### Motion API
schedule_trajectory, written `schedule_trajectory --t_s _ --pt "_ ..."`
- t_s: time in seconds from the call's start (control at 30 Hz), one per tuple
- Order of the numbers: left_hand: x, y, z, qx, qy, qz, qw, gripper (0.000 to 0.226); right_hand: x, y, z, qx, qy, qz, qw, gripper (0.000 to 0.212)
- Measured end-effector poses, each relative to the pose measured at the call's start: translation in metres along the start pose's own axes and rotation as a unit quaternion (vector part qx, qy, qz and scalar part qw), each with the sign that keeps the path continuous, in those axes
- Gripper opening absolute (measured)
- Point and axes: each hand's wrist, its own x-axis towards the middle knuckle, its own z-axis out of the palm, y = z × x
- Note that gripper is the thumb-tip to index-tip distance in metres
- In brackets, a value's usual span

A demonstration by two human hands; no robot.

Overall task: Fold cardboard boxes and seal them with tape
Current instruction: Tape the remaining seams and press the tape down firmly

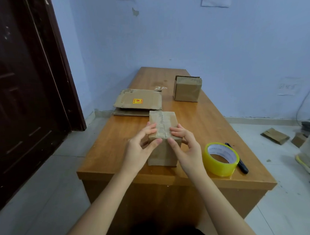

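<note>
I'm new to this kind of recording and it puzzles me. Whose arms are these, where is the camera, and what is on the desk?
There is no machine here. A person wears a wide-angle camera on the head, looking forward and down, so the two bare arms coming in from the bottom are their own.

Both hands hold a small cardboard box standing on the wooden desk. The left hand and the right hand grip its near top edge, thumbs on the front, fingers on top, where tape runs along the seam.

To the right lie a yellowish roll of tape and a dark tool, perhaps a cutter. Farther back are flattened boxes and another small box.
</note>
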Motion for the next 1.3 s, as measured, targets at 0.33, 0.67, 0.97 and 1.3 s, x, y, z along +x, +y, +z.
schedule_trajectory --t_s 0.33,0.67,0.97,1.3 --pt "0.000 0.008 -0.014 0.009 -0.079 -0.033 0.996 0.027 0.012 -0.002 -0.020 0.044 -0.098 0.032 0.994 0.026" --pt "0.019 0.058 -0.017 0.391 -0.040 0.072 0.917 0.032 0.068 -0.053 -0.009 -0.327 -0.165 0.186 0.912 0.026" --pt "0.129 0.028 -0.040 0.401 -0.176 -0.249 0.864 0.042 0.099 -0.070 -0.006 -0.263 -0.264 0.558 0.742 0.062" --pt "0.121 0.028 -0.031 0.375 -0.196 -0.289 0.859 0.054 0.098 -0.086 0.001 -0.192 -0.273 0.599 0.728 0.050"
